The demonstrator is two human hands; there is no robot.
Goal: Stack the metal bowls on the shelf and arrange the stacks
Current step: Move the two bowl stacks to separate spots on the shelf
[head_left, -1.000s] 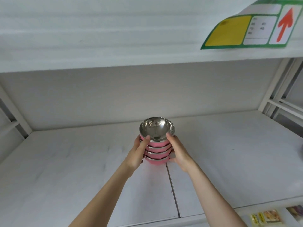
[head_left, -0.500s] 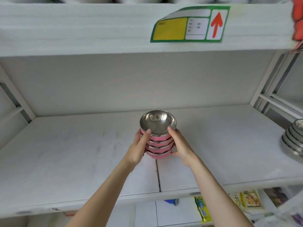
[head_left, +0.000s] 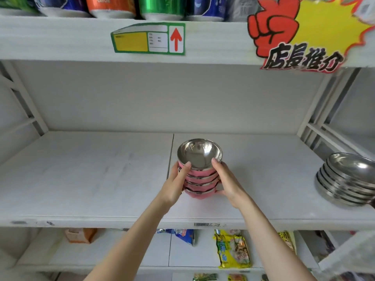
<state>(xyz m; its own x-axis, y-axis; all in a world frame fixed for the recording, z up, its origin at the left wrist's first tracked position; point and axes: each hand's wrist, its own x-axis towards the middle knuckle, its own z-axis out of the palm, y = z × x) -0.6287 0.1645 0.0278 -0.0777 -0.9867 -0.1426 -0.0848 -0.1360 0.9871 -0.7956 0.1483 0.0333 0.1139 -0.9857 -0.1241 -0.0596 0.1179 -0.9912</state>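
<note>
A stack of several pink-sided metal bowls point(head_left: 199, 157) stands upright near the middle of the white shelf point(head_left: 91, 179). My left hand point(head_left: 176, 183) presses against its left side and my right hand point(head_left: 227, 181) against its right side, thumbs at the top bowl's rim. A second stack of wider plain steel bowls point(head_left: 349, 175) rests at the shelf's right end, leaning a little and partly cut off by the frame edge.
A shelf above carries cans point(head_left: 162, 7), a green and yellow price label point(head_left: 149, 38) and a red and yellow promo sign point(head_left: 304, 33). Snack packets point(head_left: 233, 250) lie on the shelf below. White uprights point(head_left: 316, 110) frame the right side.
My view has pulled back and tilted up, so the upper cans, the promo sign and the steel stack on the right came into sight. Both hands keep hold of the pink stack.
</note>
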